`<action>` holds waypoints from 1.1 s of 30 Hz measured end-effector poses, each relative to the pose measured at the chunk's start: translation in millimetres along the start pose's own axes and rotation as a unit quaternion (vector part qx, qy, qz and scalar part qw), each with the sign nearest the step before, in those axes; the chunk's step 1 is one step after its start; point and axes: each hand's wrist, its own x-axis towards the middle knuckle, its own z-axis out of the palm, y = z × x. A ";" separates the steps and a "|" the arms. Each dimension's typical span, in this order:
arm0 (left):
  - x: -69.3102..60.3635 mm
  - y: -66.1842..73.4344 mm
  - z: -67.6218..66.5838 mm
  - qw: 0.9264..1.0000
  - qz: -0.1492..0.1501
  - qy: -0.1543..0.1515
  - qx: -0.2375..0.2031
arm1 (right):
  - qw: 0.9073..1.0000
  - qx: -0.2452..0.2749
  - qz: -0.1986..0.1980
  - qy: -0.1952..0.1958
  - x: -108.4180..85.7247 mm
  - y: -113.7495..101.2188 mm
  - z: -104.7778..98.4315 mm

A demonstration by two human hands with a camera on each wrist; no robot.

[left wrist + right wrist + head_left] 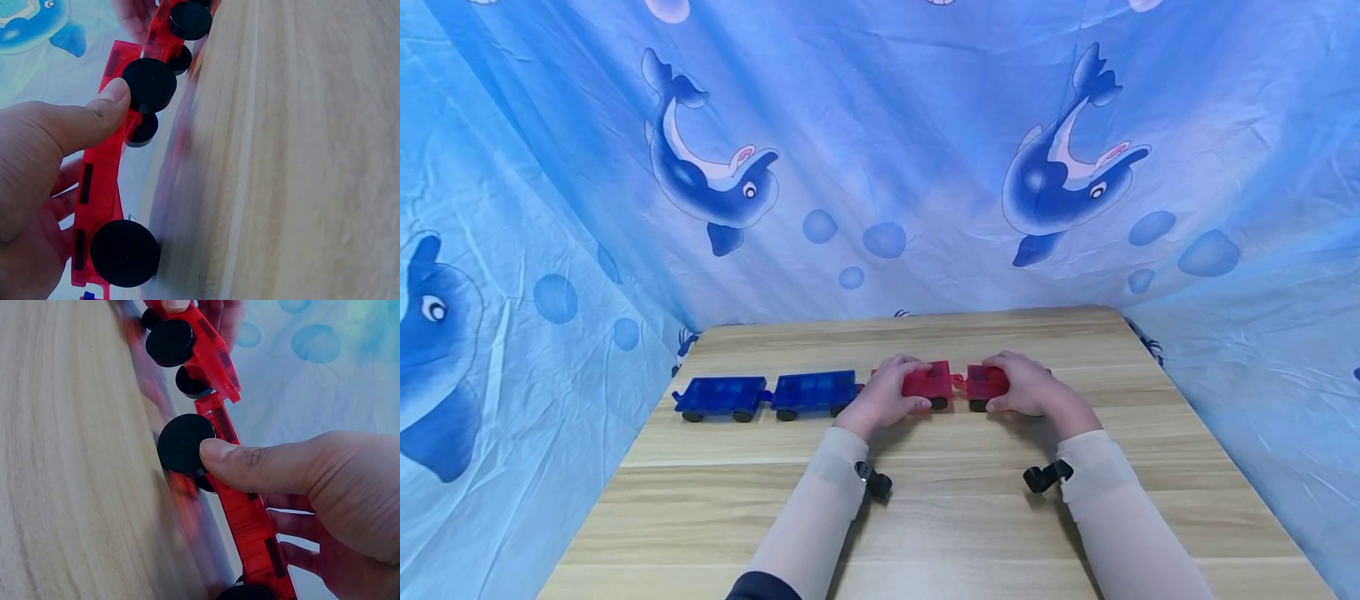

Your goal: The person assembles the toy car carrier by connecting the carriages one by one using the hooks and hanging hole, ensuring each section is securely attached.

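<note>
Two red see-through toy wagons with black wheels stand in line on the wooden table. My left hand (883, 393) grips the left red wagon (934, 382), thumb on its near side by a wheel and fingers over the far side, as the left wrist view shows. The right red wagon (983, 383) is pinched the same way by my right hand (1030, 387); its thumb (219, 450) lies against a wheel. The wagons' facing ends almost meet at a small red coupling (958, 381). Whether it is hooked, I cannot tell.
Left of the red wagons, two blue toy wagons continue the row, a nearer one (815, 392) and a farther one (724, 396), with end couplings. Behind the wooden table (955, 517) and along its sides hangs a blue dolphin-print curtain (880, 150).
</note>
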 end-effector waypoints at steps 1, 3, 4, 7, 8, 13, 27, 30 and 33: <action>0.2 0.0 0.2 1.000 0.000 0.000 0.001 | 1.000 -0.001 0.001 0.000 0.1 -0.1 0.3; 0.6 -0.2 0.7 1.000 0.000 0.001 0.004 | 1.000 -0.004 0.004 0.000 0.4 0.2 1.1; 0.7 -0.2 1.0 1.000 -0.001 0.002 0.006 | 1.000 -0.005 0.005 0.001 0.7 0.5 1.5; 1.1 -0.1 1.8 1.000 -0.002 0.004 0.012 | 1.000 -0.008 0.004 0.001 1.6 1.4 2.7; 1.3 -0.2 2.2 1.000 -0.002 0.005 0.013 | 1.000 -0.007 0.004 0.001 1.8 1.4 3.0; 1.5 0.2 3.3 1.000 0.000 0.010 0.020 | 1.000 -0.007 0.001 0.001 2.2 1.0 3.4; 0.0 -1.0 1.0 0.999 -0.004 -0.005 0.041 | 1.000 -0.008 -0.003 0.002 2.3 1.9 4.5; 0.0 -2.3 1.9 0.998 0.000 -0.006 0.055 | 1.000 -0.006 -0.002 0.001 1.6 0.9 4.1; -0.4 -2.9 2.5 0.998 -0.002 -0.005 0.056 | 1.000 -0.005 0.000 0.000 1.3 0.2 4.1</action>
